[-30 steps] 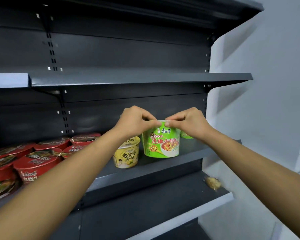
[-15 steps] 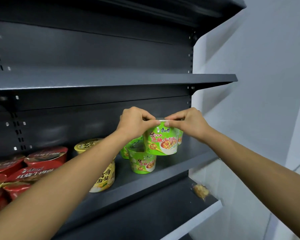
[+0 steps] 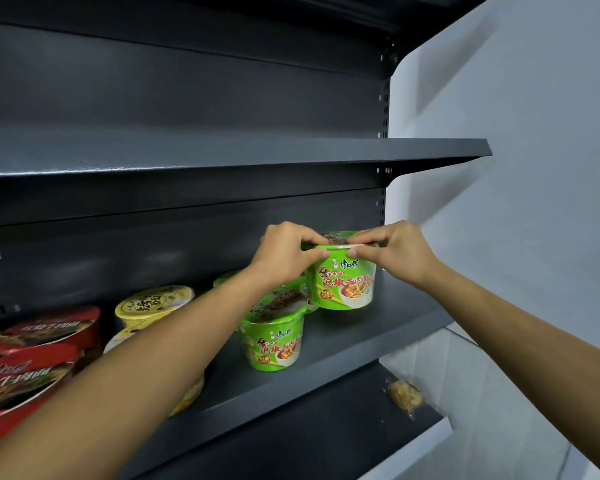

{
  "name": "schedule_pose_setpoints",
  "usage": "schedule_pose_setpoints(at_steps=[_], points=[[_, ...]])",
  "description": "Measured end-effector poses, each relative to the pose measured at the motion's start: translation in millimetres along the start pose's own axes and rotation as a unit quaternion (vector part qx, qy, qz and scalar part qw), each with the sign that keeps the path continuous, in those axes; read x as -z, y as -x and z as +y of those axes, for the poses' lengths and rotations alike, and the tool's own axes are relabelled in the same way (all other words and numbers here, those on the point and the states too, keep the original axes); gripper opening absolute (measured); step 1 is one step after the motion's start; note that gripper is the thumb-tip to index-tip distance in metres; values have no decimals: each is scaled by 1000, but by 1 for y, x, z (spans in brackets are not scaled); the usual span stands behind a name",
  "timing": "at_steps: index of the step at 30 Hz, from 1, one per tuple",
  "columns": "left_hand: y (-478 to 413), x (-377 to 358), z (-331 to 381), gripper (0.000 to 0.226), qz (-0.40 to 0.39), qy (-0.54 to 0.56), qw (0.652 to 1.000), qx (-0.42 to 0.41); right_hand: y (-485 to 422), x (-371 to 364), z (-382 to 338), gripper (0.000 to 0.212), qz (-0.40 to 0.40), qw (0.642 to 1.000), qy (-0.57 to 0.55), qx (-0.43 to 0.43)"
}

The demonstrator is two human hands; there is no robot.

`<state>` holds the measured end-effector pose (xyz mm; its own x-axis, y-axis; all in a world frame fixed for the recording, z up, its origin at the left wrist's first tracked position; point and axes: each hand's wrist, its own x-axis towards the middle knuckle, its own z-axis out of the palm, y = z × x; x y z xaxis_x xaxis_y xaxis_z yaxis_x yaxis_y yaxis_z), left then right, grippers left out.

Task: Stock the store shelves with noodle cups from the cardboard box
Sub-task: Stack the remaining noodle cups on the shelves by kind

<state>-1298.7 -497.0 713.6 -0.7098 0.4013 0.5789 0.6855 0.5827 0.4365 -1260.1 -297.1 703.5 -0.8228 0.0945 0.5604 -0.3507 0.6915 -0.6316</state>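
Fingers (image 3: 321,252) of my left hand (image 3: 284,254) and right hand (image 3: 395,252) stay pinched on the rim of the green shrink-wrapped noodle cup (image 3: 343,282). It has swung right of the other green cup (image 3: 274,341), low over the dark metal shelf (image 3: 378,327), ready to set down.

The dark grey middle shelf (image 3: 378,334) carries red noodle bowls (image 3: 45,327) at its left end, yellow cups (image 3: 153,301) beside them, then a green cup (image 3: 274,341) near the front edge with more green ones behind it. A held green cup (image 3: 347,282), gripped at the rim by the left hand (image 3: 284,254) and right hand (image 3: 395,252), is at shelf level; contact cannot be told. On the lower shelf (image 3: 309,427) lies 1 small wrapped packet (image 3: 405,396).
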Motion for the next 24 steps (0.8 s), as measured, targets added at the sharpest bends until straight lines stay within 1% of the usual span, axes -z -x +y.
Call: schedule_pose_setpoints(at_steps=[4,10,17,20,24], points=[[-13,-23,-6,25,-19,-18,1000,9,-11,3,27,25,-26,1000,2,3],[-21,-58,-20,26,-51,-60,996,37,-21,-9,74,25,-71,997,-32,-11],[-6,-75,-39,30,-91,-158,982,44,-19,-35,112,26,-114,991,-63,-10],[2,-82,-47,32,-98,-201,973,59,-15,-45,120,26,-125,989,-76,4],[9,-89,-53,37,-97,-215,967,96,-12,-55,127,27,-128,987,-93,34]])
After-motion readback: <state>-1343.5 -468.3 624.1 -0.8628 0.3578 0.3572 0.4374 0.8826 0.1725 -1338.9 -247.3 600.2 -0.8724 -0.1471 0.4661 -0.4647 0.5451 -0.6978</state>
